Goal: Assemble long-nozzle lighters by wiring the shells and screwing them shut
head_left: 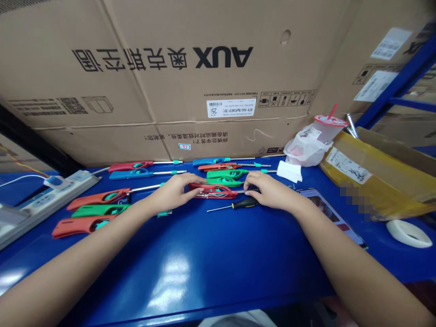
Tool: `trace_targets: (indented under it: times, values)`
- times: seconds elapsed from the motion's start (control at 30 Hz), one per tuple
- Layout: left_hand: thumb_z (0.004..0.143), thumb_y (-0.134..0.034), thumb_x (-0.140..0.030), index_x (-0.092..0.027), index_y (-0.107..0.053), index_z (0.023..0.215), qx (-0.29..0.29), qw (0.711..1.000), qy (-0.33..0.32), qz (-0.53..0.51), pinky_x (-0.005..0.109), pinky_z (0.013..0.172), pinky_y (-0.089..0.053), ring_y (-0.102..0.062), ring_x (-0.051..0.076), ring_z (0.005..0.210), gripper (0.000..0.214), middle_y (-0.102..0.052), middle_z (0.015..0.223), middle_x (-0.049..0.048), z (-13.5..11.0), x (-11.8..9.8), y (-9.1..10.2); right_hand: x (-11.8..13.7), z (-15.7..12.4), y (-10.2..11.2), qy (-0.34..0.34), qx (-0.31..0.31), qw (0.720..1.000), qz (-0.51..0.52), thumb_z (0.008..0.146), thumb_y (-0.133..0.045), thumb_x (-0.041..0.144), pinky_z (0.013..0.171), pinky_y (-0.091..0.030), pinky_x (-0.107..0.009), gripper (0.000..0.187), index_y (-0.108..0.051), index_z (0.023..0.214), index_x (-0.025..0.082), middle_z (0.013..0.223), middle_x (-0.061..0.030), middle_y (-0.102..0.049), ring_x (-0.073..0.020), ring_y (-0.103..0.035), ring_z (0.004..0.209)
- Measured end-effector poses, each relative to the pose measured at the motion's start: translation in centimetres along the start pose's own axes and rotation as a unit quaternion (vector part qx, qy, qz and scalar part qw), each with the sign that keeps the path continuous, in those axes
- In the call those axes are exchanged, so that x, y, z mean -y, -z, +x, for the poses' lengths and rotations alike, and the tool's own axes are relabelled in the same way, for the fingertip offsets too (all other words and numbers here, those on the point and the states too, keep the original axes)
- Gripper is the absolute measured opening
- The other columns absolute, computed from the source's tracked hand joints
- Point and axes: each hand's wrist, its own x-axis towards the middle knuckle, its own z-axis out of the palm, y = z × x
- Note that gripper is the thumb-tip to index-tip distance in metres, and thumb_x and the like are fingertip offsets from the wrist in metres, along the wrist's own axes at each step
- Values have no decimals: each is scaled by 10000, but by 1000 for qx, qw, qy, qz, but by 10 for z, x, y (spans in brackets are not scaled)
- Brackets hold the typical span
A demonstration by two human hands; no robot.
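The red lighter [221, 191] lies between the two hands over the counter [204, 268], its long axis running from side to side, handle to the left and metal tube to the right. The left grip [174, 190] is at the handle's end, thumb and forefinger pinching it; the right grip [265, 190] curls at the other end, fingertips closed on the tube. The left covers more of the body, so the handle is nearer to it, the tube nearer to the right.

The handle is bright red with a looped trigger opening and a green part inside; thin pale lines, perhaps wires, show along its near side, though the detail is too small to be sure.

Just on the near side lies a screwdriver [244, 203], its dark handle by the right grip and its shaft pointing left. Just beyond are a green lighter [223, 181] and, farther back, an orange lighter [218, 167]. More lighters lie to the left, some partly behind the left forearm. A carton [170, 95] stands behind everything.
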Motion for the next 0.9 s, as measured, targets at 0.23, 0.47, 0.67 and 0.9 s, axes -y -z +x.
trace_targets:
  times: [0.23, 0.47, 0.67, 0.9]
  values:
    - [978, -574, -410, -195, -679, 1272, 28, 999, -6, 25, 398, 985, -540, -659, 261, 1117, 378, -688, 1208, 110, -3, -3, -7, 1, -3, 5, -4, 30, 999, 37, 929, -600, 134, 818, -518, -330, 162, -749, 927, 198, 976, -63, -768, -217, -702, 894]
    - [970, -612, -395, -193, -667, 1248, 48, 997, 2, 55, 414, 947, -539, -651, 291, 1096, 348, -703, 1170, 117, -4, -5, -9, -3, -3, 4, -3, 35, 998, 46, 922, -589, 128, 876, -515, -351, 197, -767, 947, 209, 1032, -73, -771, -234, -703, 954]
    - [1013, -539, -403, -190, -661, 1222, 51, 997, -6, 61, 411, 951, -541, -647, 275, 1060, 322, -679, 1124, 114, -5, -5, -12, 1, -3, 2, -22, 29, 998, 49, 910, -554, 83, 755, -496, -302, 184, -698, 918, 198, 962, -69, -735, -203, -672, 849]
    - [1074, -391, -422, -173, -596, 1340, 38, 998, -10, 47, 376, 981, -549, -652, 239, 1041, 418, -600, 1186, 117, -8, -10, -4, 5, -5, 11, -21, 9, 998, 63, 943, -535, 133, 805, -498, -315, 132, -648, 950, 200, 997, -77, -723, -208, -657, 886]
